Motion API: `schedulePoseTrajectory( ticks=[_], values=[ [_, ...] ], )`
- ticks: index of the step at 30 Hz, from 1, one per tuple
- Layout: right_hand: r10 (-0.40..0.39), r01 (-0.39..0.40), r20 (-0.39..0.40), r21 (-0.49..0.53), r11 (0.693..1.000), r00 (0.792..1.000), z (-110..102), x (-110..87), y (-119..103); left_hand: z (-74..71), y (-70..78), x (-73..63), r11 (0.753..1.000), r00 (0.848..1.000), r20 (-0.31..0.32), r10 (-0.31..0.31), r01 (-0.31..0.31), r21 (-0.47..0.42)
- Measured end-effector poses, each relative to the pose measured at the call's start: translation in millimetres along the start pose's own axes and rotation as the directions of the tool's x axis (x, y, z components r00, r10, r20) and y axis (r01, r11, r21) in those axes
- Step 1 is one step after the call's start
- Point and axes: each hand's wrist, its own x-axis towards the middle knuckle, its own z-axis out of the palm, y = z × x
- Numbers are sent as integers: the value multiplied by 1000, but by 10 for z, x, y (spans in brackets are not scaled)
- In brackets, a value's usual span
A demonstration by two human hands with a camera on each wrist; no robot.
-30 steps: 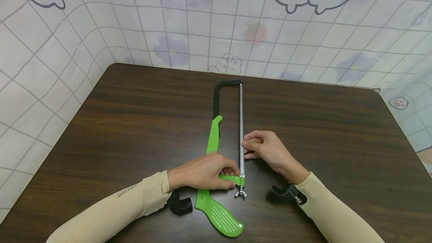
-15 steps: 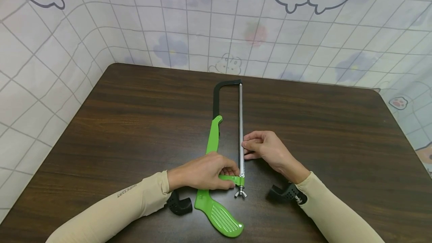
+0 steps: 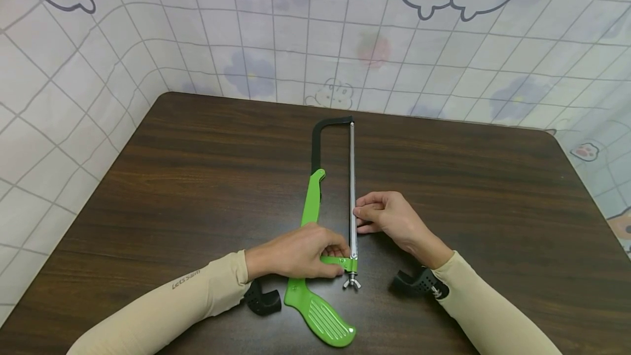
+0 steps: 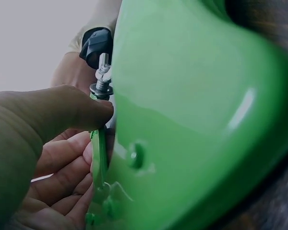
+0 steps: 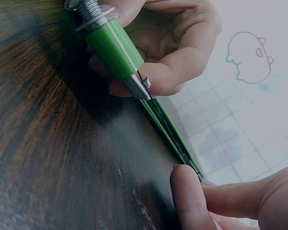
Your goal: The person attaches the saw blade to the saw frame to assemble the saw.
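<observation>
A hacksaw with a green and black frame [image 3: 311, 196] lies on the dark wooden table, its grooved green handle [image 3: 327, 319] toward me. Along its right side runs the silver blade strip [image 3: 352, 174]. My left hand [image 3: 300, 251] reaches across the frame and grips the short green blade holder [image 3: 340, 261], thumb near the wing nut [image 3: 351, 282]. In the left wrist view the thumb presses close below the wing nut's threaded bolt [image 4: 102, 87]. My right hand [image 3: 391, 221] pinches the blade strip partway up, thumb and fingers on it in the right wrist view.
The dark wooden table [image 3: 468, 190] extends around the saw to both sides. A white grid-patterned curtain [image 3: 296, 32] stands behind its far edge. Black wrist mounts [image 3: 263, 297] hang under both wrists.
</observation>
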Motion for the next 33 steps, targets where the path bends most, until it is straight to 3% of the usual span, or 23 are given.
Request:
schedulePoseTrajectory(
  ticks=[17,25,33],
  values=[
    [-2,2,0,-31,1000,1000,-35,-16,-23,3,37,-13,999,999,-24,34,-33,20],
    [6,-6,1,-32,999,1000,-44,-35,-35,26,26,-1,996,997,-32,64,-62,71],
    [14,-14,3,-37,999,1000,-69,-69,-30,43,41,6,994,998,-24,56,-54,93]
  ],
)
